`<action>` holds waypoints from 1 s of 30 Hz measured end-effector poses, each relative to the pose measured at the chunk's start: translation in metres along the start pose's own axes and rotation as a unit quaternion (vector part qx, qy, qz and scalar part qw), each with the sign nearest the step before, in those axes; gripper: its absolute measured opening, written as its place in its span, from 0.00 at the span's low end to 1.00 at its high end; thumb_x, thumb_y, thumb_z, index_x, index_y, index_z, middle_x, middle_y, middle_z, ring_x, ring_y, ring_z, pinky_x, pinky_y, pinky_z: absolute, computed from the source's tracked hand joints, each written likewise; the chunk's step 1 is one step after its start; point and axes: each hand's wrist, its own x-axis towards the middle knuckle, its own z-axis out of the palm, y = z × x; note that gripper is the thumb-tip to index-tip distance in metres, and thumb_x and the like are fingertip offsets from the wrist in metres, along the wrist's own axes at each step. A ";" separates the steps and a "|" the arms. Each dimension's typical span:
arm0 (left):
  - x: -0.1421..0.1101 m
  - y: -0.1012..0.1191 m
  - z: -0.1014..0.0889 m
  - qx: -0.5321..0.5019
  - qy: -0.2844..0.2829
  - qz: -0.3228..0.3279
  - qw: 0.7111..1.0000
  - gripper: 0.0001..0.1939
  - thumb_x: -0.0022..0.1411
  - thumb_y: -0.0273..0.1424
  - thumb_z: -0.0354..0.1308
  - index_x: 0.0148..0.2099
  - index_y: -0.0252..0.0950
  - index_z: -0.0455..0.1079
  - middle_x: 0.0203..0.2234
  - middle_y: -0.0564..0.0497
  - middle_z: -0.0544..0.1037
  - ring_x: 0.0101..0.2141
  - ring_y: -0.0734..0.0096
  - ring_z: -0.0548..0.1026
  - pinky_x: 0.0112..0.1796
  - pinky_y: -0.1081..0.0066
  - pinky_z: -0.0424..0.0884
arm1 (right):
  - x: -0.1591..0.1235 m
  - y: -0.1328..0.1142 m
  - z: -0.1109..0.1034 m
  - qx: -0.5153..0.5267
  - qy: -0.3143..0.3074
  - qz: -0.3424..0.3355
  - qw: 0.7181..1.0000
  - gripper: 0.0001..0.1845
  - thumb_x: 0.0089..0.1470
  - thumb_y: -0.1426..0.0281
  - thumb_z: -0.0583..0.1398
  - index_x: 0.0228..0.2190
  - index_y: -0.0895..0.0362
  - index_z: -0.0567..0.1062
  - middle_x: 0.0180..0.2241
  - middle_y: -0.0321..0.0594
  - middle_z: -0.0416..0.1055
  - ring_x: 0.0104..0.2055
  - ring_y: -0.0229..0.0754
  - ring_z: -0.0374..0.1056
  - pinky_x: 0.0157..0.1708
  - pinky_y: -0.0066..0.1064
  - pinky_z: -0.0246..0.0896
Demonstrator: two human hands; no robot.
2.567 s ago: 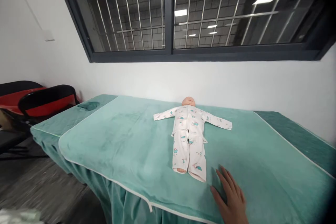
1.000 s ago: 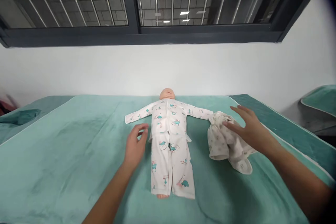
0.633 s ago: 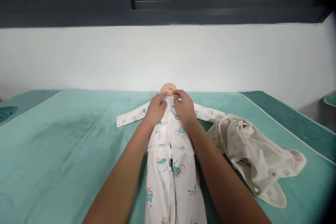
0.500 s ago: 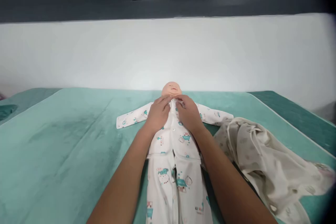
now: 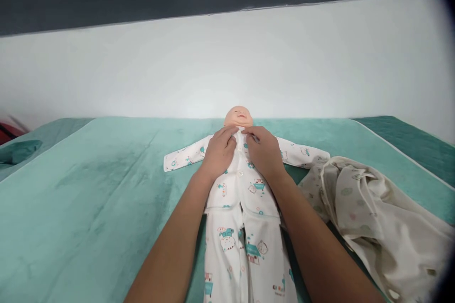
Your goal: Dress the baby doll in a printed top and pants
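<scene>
A baby doll (image 5: 239, 117) lies on its back on the teal-covered table (image 5: 88, 189), head toward the wall. It wears a white sleepsuit (image 5: 245, 208) printed with teal figures, sleeves spread out. My left hand (image 5: 219, 151) and my right hand (image 5: 265, 151) rest on the doll's chest just below its chin. The fingers of both pinch the two edges of the sleepsuit's collar at the top of the button line.
A crumpled cream garment (image 5: 373, 218) lies on the table right of the doll, beside my right forearm. A white wall (image 5: 213, 57) stands right behind the table under a dark window frame (image 5: 106, 0). A folded teal cloth (image 5: 17, 151) lies at far left.
My right hand let go of the cream garment. Both hands went to the doll's collar and stay there; the view has dipped and drawn closer.
</scene>
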 end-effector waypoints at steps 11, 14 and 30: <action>0.000 -0.002 -0.001 -0.033 0.002 0.015 0.999 0.22 0.68 0.28 0.44 0.58 0.42 0.71 0.59 0.52 0.72 0.60 0.67 0.66 0.63 0.64 0.59 | 0.002 0.005 -0.002 0.040 -0.070 0.021 0.997 0.18 0.58 0.69 0.52 0.48 0.49 0.73 0.52 0.41 0.73 0.56 0.54 0.64 0.57 0.52 0.56; -0.001 -0.002 -0.001 -0.040 0.002 0.017 0.999 0.23 0.67 0.27 0.44 0.59 0.43 0.71 0.59 0.53 0.72 0.60 0.67 0.66 0.63 0.64 0.59 | 0.004 0.008 -0.002 0.041 -0.078 0.015 0.996 0.18 0.58 0.68 0.52 0.49 0.49 0.73 0.53 0.40 0.73 0.56 0.53 0.63 0.57 0.52 0.55; -0.001 -0.003 -0.002 -0.056 -0.005 0.009 0.998 0.22 0.68 0.28 0.43 0.57 0.43 0.72 0.59 0.52 0.71 0.60 0.67 0.66 0.63 0.64 0.58 | 0.029 0.028 0.004 0.140 -0.079 0.031 0.986 0.13 0.53 0.68 0.57 0.41 0.54 0.74 0.41 0.39 0.74 0.41 0.43 0.68 0.45 0.39 0.64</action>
